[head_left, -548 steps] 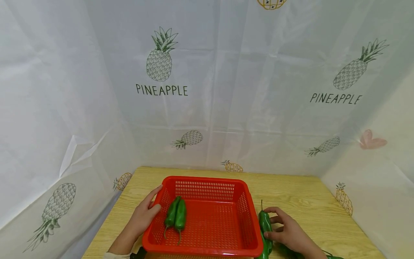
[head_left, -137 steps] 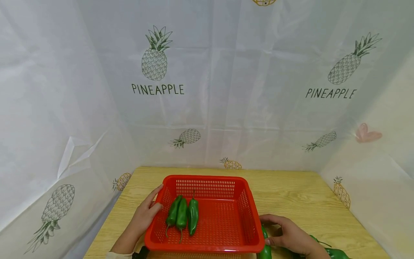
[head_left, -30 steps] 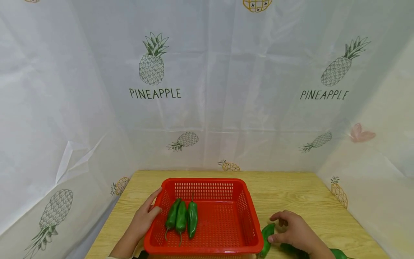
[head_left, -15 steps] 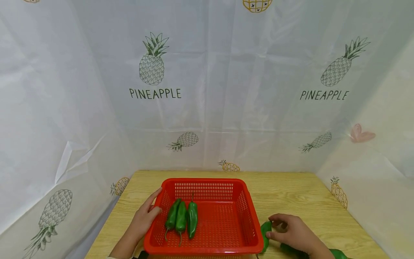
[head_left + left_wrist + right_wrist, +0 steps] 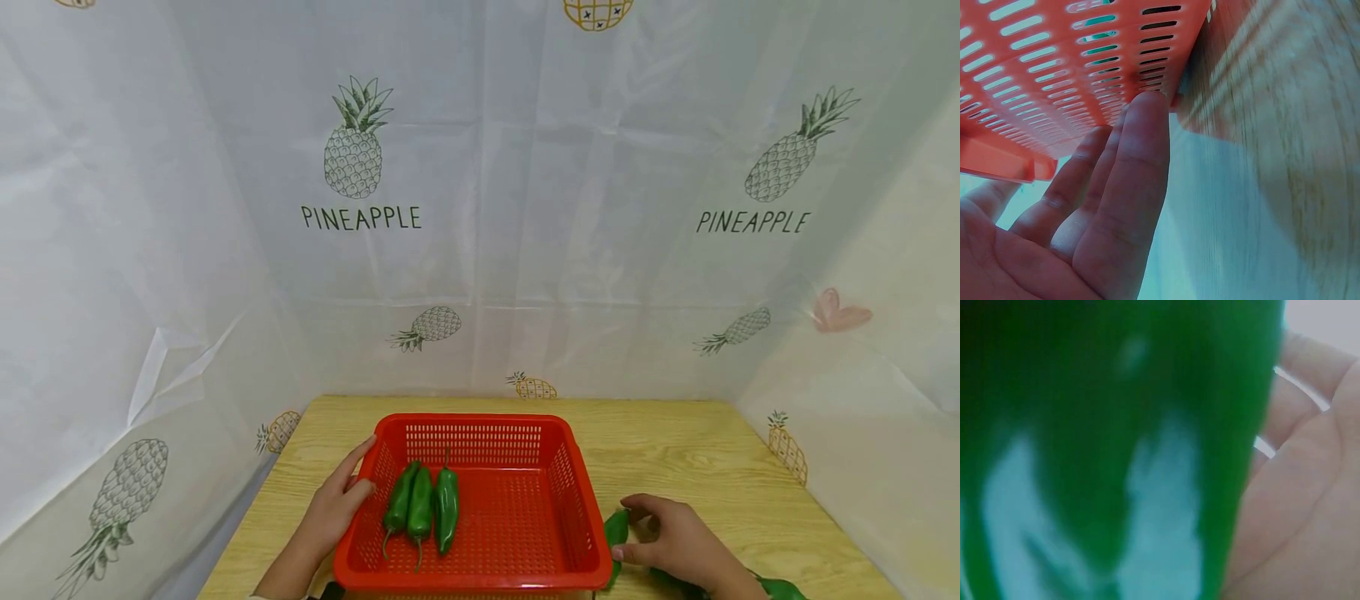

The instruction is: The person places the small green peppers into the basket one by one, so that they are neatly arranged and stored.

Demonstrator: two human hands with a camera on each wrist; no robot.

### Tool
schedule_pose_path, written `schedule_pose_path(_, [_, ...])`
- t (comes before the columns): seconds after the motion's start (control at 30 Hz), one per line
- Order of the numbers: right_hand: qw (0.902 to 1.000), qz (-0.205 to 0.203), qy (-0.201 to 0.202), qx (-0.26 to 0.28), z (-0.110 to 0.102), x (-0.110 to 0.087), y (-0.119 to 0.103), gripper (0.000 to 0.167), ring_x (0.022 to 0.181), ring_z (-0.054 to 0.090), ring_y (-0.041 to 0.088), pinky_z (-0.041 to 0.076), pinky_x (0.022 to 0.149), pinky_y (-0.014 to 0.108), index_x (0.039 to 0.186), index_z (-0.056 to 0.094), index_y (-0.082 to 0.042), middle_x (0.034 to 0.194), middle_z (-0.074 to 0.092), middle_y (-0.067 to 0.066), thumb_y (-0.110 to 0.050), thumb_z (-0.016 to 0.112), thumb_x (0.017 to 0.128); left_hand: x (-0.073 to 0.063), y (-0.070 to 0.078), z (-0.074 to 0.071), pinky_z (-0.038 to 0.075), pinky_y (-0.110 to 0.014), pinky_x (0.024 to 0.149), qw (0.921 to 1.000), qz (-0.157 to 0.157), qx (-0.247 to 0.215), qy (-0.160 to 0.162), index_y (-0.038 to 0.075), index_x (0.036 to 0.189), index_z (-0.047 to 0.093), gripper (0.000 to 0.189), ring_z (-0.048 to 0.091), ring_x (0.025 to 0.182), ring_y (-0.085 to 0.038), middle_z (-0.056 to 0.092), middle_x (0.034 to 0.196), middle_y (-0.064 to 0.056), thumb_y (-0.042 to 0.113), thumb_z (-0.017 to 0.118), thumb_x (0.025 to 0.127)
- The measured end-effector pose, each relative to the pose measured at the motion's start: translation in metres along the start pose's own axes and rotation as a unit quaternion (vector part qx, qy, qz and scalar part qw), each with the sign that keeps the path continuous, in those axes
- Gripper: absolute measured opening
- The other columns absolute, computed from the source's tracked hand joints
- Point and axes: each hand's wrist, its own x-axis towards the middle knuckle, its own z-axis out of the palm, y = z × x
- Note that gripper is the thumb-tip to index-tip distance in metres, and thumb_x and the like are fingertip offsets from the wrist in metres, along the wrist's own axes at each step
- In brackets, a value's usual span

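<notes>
In the head view a red plastic basket with slotted walls stands on the table. Three green chili peppers lie side by side in its left half. My left hand holds the basket's left side, thumb over the rim. The left wrist view shows its fingers against the outer wall. Right of the basket, my right hand grips another green chili pepper between thumb and fingers; the basket's rim partly covers this pepper. Blurred green pepper skin fills much of the right wrist view, in front of my palm.
More green peppers lie under and beside my right forearm at the bottom edge. The wood-grain table reaches back to a white pineapple-print sheet, which also hangs on both sides.
Over the last second my right hand has shifted slightly left with the pepper, closer to the basket. Since the oldest frame, the peppers in the basket have gone from two to three.
</notes>
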Motion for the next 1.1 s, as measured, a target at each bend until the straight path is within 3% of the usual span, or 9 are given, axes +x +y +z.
schedule_pose_path(0.13, [1.0, 0.003, -0.002, 0.008, 0.0012, 0.0021, 0.0015, 0.085, 0.095, 0.067, 0.017, 0.055, 0.074, 0.029, 0.142, 0.062, 0.0, 0.109, 0.071, -0.001, -0.05, 0.091, 0.079, 0.0013, -0.0034, -0.0003, 0.064, -0.049, 0.063, 1.0, 0.001, -0.003, 0.001, 0.028, 0.165, 0.037, 0.068, 0.076, 0.085, -0.038, 0.07, 0.12, -0.026, 0.011, 0.058, 0.102])
schedule_pose_path(0.4, [0.9987, -0.002, -0.017, 0.048, 0.0011, 0.0045, 0.0022, 0.085, 0.1, 0.065, 0.025, 0.055, 0.074, 0.029, 0.145, 0.058, 0.001, 0.117, 0.07, 0.004, -0.042, 0.092, 0.081, 0.0019, -0.0045, 0.0004, 0.064, -0.049, 0.063, 1.0, -0.001, -0.001, 0.007, 0.026, 0.165, 0.038, 0.068, 0.076, 0.085, -0.04, 0.071, 0.118, -0.027, 0.011, 0.057, 0.101])
schedule_pose_path(0.83, [0.9962, -0.031, -0.002, 0.081, 0.0013, 0.0072, -0.0021, 0.094, 0.107, 0.059, 0.028, 0.057, 0.081, 0.032, 0.155, 0.05, -0.001, 0.122, 0.065, 0.005, -0.038, 0.093, 0.08, 0.0017, -0.0024, 0.0003, 0.064, -0.049, 0.063, 1.0, 0.006, -0.005, 0.003, 0.027, 0.165, 0.038, 0.067, 0.076, 0.086, -0.04, 0.07, 0.121, -0.027, 0.01, 0.056, 0.102])
schedule_pose_path(0.97, [0.993, -0.047, 0.003, 0.109, 0.001, 0.0054, -0.0042, 0.094, 0.11, 0.063, 0.03, 0.059, 0.083, 0.035, 0.158, 0.046, -0.001, 0.128, 0.065, 0.011, -0.033, 0.092, 0.082, 0.0019, -0.0031, 0.0001, 0.065, -0.048, 0.063, 1.0, 0.006, -0.002, 0.005, 0.026, 0.165, 0.038, 0.067, 0.076, 0.086, -0.04, 0.071, 0.119, -0.026, 0.01, 0.057, 0.102])
schedule_pose_path(1.1, [0.9838, -0.052, -0.004, 0.172, 0.003, 0.0033, -0.0041, 0.097, 0.112, 0.069, 0.03, 0.061, 0.086, 0.036, 0.163, 0.038, -0.006, 0.135, 0.057, 0.021, -0.025, 0.091, 0.084, 0.0023, -0.003, 0.0001, 0.065, -0.048, 0.063, 1.0, 0.004, 0.0, 0.006, 0.027, 0.164, 0.038, 0.068, 0.076, 0.085, -0.04, 0.072, 0.117, -0.026, 0.01, 0.057, 0.102])
